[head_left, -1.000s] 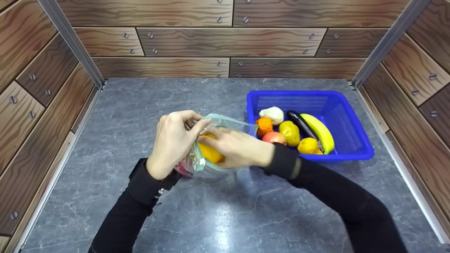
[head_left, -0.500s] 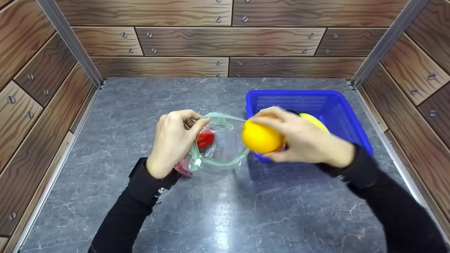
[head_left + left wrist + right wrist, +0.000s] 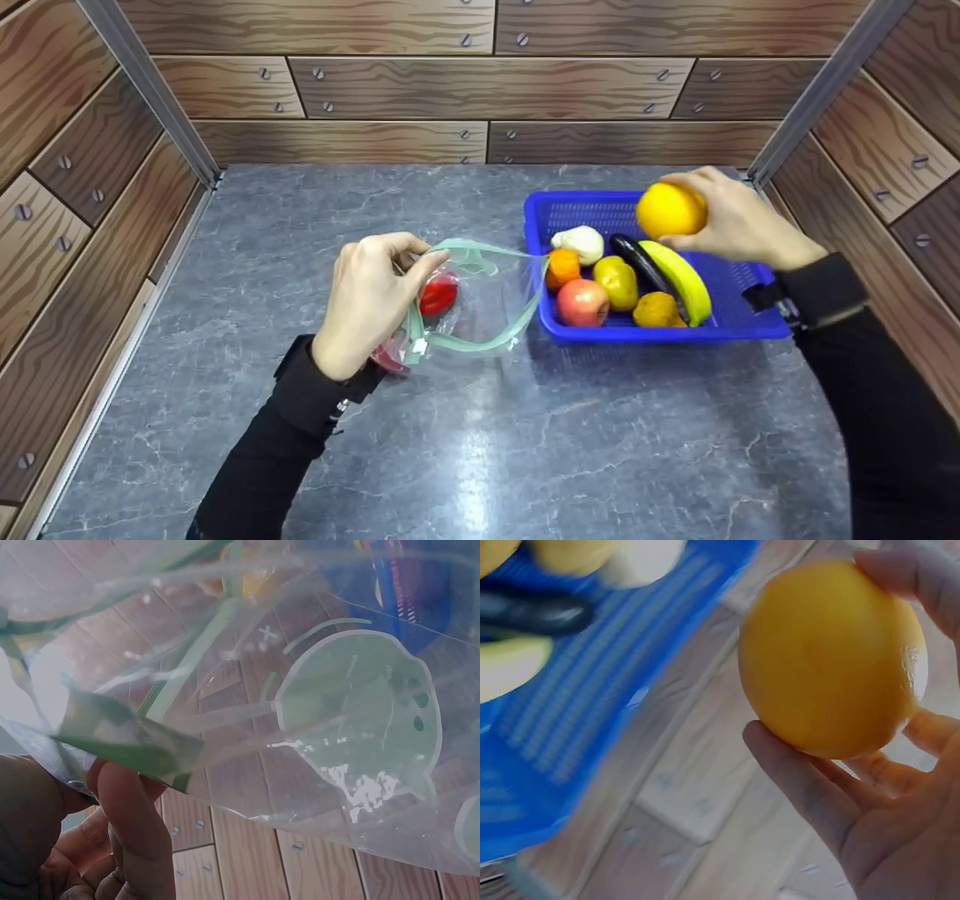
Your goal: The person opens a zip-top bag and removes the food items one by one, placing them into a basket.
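Observation:
My left hand (image 3: 375, 300) pinches the green-edged rim of a clear zip bag (image 3: 487, 341), whose mouth gapes toward the right. Through the plastic a red pepper-like piece (image 3: 439, 294) shows, with a darker red piece (image 3: 390, 356) below the hand. In the left wrist view a pale green print (image 3: 360, 712) covers part of the bag (image 3: 247, 780). My right hand (image 3: 742, 217) grips an orange (image 3: 670, 211) above the back right of the blue basket (image 3: 675, 335). The right wrist view has the orange (image 3: 829, 660) held between thumb and fingers.
In the basket lie a white bulb-like vegetable (image 3: 579, 244), a small orange fruit (image 3: 563, 268), an apple (image 3: 582, 302), a yellow-green fruit (image 3: 616, 283), an eggplant (image 3: 641, 262), a banana (image 3: 682, 281) and a knobbly yellow fruit (image 3: 657, 309). Wood-patterned walls (image 3: 495, 86) surround the grey table (image 3: 585, 450).
My right hand has drawn the orange out of the bag's mouth and carried it right and back, over the basket. The left hand has kept its place on the bag.

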The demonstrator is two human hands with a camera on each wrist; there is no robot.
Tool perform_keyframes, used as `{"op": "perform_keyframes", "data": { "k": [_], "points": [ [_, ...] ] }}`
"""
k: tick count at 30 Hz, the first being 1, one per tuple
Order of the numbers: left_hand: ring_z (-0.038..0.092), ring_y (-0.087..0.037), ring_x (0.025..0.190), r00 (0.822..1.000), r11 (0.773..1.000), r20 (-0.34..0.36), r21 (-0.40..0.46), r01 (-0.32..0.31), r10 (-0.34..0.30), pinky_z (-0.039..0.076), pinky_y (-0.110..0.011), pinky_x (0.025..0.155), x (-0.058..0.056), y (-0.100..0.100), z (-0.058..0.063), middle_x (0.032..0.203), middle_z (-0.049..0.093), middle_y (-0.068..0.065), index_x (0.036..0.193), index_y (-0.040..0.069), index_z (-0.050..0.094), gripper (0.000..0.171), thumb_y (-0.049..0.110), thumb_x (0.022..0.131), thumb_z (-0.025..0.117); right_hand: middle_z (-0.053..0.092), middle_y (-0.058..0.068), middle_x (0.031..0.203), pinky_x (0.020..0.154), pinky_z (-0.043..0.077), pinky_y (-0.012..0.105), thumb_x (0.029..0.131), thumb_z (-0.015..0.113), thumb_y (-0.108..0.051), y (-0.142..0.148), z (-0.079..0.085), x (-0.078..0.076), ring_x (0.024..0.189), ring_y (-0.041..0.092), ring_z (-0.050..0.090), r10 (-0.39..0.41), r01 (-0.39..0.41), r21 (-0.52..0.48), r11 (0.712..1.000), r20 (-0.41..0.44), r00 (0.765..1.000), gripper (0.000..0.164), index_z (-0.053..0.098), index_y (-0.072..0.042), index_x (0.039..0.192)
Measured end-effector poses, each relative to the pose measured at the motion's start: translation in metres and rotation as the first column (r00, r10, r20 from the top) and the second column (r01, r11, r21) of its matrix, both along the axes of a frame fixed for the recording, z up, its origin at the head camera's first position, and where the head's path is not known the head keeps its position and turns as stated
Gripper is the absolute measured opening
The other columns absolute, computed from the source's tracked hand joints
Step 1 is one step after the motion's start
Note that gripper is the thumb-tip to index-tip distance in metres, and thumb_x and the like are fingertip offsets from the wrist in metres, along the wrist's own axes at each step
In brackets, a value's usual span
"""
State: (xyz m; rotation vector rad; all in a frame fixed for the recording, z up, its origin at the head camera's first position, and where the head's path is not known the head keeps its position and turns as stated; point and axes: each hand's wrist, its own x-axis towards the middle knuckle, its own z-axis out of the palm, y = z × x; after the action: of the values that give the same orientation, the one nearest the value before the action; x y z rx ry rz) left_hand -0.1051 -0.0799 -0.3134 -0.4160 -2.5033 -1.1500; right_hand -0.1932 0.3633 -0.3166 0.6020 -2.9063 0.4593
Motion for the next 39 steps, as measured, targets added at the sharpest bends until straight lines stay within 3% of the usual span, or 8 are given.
{"op": "perform_keyframes", "data": {
  "k": [9,19,30,39],
  "points": [
    [0.053,-0.011,0.053,1.0,1.0,-0.001,0.001,-0.001,0.001,0.032,-0.019,0.054,-0.001,0.001,0.001,0.067,0.073,-0.007,0.092,0.005,0.084,0.02,0.024,0.093,0.083,0.054,0.034,0.138,0.092,0.049,0.072,0.081,0.089,-0.029,0.046,-0.04,-0.039,0.115,0.056,0.059,-0.139,0.132,0.072,0.989,0.105,0.985,0.081,0.052,-0.002,0.148],
    [0.057,-0.014,0.054,1.0,1.0,0.003,-0.017,-0.005,0.005,0.033,-0.019,0.054,-0.002,0.002,0.002,0.068,0.074,-0.007,0.091,0.006,0.084,0.02,0.025,0.093,0.082,0.052,0.039,0.137,0.096,0.048,0.074,0.082,0.086,-0.027,0.06,-0.072,-0.057,0.117,0.06,0.058,-0.16,0.12,0.215,0.969,0.179,0.971,0.081,0.049,0.004,0.147],
    [0.05,-0.009,0.051,1.0,1.0,0.005,-0.023,-0.006,0.006,0.03,-0.019,0.052,-0.002,0.003,0.001,0.067,0.073,-0.006,0.093,0.006,0.084,0.019,0.025,0.093,0.082,0.049,0.043,0.141,0.102,0.046,0.075,0.083,0.085,-0.018,0.066,-0.089,-0.065,0.125,0.063,0.053,-0.157,0.097,0.274,0.957,0.204,0.966,0.079,0.047,0.01,0.147],
    [0.051,-0.009,0.052,1.0,1.0,0.008,-0.007,-0.002,0.002,0.032,-0.019,0.053,-0.002,0.003,0.002,0.066,0.071,-0.007,0.091,0.005,0.083,0.019,0.024,0.092,0.083,0.056,0.039,0.134,0.099,0.049,0.072,0.086,0.082,-0.022,0.063,-0.088,-0.064,0.124,0.057,0.055,-0.159,0.091,0.294,0.951,0.214,0.964,0.069,0.055,0.009,0.14]
  ]
}}
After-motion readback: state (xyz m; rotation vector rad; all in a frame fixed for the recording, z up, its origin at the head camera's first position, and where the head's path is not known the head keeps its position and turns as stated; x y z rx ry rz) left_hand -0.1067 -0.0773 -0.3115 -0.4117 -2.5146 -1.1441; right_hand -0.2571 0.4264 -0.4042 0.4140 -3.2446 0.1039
